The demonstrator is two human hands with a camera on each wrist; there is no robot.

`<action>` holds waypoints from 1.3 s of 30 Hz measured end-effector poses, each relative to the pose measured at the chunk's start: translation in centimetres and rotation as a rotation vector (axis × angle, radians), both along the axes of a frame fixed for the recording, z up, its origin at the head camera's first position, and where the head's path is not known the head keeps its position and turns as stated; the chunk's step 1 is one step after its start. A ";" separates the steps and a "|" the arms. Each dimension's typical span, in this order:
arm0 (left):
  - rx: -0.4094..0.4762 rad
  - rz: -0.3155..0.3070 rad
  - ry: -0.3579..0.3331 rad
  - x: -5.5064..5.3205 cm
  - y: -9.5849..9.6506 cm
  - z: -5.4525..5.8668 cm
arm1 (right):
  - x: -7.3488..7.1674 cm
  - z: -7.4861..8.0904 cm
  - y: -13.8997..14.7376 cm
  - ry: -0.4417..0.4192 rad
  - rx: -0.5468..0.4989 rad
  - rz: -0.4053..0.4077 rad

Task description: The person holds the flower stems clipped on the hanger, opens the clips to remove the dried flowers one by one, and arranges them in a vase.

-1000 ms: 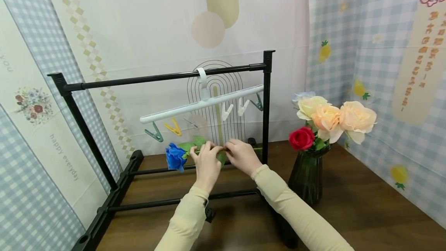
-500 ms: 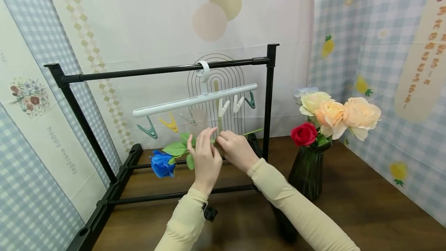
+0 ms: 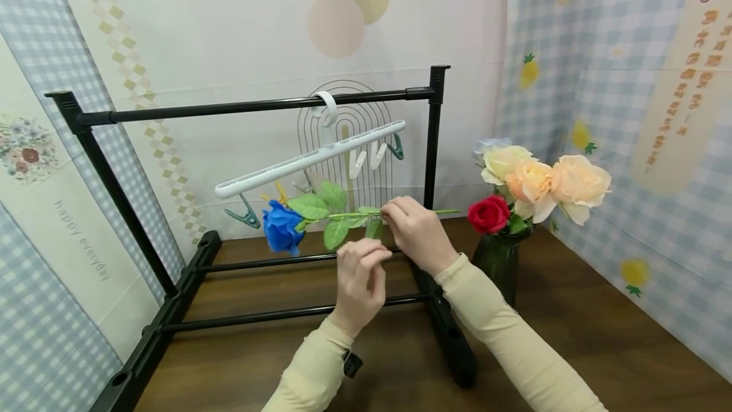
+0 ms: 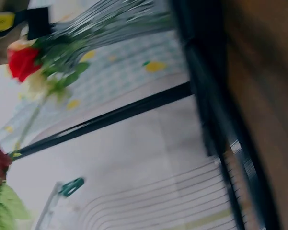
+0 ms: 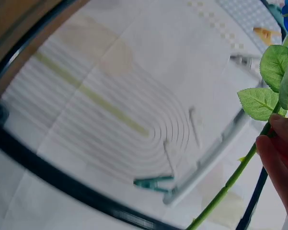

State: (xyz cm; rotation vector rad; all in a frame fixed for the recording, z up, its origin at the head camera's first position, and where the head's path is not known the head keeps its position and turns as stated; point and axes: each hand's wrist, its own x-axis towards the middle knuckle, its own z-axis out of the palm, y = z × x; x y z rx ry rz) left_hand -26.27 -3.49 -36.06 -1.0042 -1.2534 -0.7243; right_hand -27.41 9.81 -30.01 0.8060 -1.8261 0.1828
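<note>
My right hand pinches the stem of a blue rose between thumb and fingertips. The rose lies nearly level, bloom to the left, with green leaves along the stem. The right wrist view shows the fingers on the thorny green stem. My left hand is just below the stem, apart from it, fingers loosely bent and holding nothing. Above the rose, a pale hanger hangs tilted from the black rack. Its clips include a green one and a yellow one partly behind the bloom.
A dark glass vase with a red rose and several pale roses stands right of the rack. Two lower black bars cross the rack above the brown tabletop. Patterned cloth hangs behind and at both sides.
My left hand has let go of the rose and moved down. My right hand has moved right along with the stem, and the rose has risen towards the hanger. The hanger has swung.
</note>
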 end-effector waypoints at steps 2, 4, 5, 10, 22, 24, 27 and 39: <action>-0.061 -0.008 -0.021 -0.4 0.6 -1.1 | 0.0 0.4 0.7 0.011 -0.018 -0.011; -0.124 -0.016 -0.079 -0.7 1.4 -2.2 | 0.1 0.8 1.4 0.013 -0.040 -0.016; -0.158 -0.016 -0.121 -0.9 1.9 -2.8 | 0.1 1.1 1.7 0.008 -0.055 -0.018; -0.328 -0.019 -0.522 -1.4 4.9 -4.6 | 0.6 2.5 3.2 0.006 -0.150 -0.040; -0.439 -0.131 -1.242 -1.6 9.8 -6.5 | 1.9 3.8 6.9 -0.018 -0.414 -0.067; -0.433 -0.147 -1.273 -1.7 10.0 -6.5 | 2.0 4.0 7.8 -0.031 -0.474 -0.065; -0.423 -0.162 -1.314 -1.8 10.3 -6.1 | 2.2 4.2 8.8 -0.040 -0.547 -0.068; -0.402 -0.163 -1.308 -2.0 12.5 -4.7 | 2.9 2.8 11.6 -0.104 -0.612 -0.177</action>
